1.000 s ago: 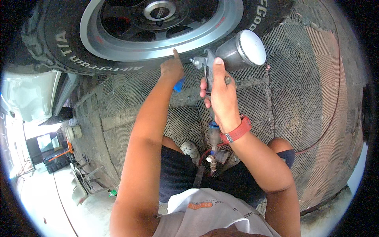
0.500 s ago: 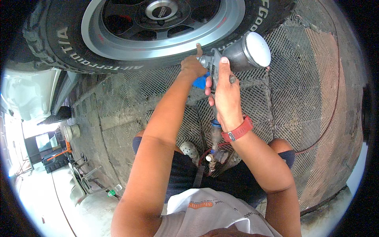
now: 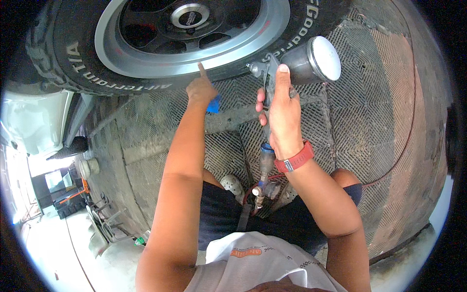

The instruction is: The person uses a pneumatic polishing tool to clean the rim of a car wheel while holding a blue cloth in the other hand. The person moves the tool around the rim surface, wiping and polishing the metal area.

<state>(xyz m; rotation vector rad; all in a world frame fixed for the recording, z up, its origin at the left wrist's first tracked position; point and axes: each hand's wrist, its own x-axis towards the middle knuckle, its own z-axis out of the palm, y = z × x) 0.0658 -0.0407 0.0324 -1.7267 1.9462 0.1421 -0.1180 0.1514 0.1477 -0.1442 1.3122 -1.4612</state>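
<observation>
My right hand (image 3: pixel 284 117) is closed round the handle of a spray gun (image 3: pixel 270 78), thumb raised along its back. Its nozzle points left toward the tyre (image 3: pixel 51 58), and a metal cup with a white lid (image 3: pixel 324 58) juts out to the right. Below the handle hang a filter and brass fittings (image 3: pixel 262 187) with a red hose. My left hand (image 3: pixel 200 91) stretches its index finger to the lower edge of the silver wheel rim (image 3: pixel 160 68); whether it touches cannot be told. The other fingers curl over a flat blue piece (image 3: pixel 213 104), perhaps cloth or paper.
Ribbed rubber mats (image 3: pixel 360 117) cover the floor under the wheel. A red hose (image 3: pixel 406 146) curves along the right side. At the left are a pale car body panel (image 3: pixel 36 114), stacked chairs (image 3: pixel 99 226) and a green-capped bottle (image 3: pixel 139 241).
My left hand has moved left along the rim, away from the spray gun's nozzle, with the blue piece. The spray gun has shifted slightly right. The wheel appears slightly further left in view.
</observation>
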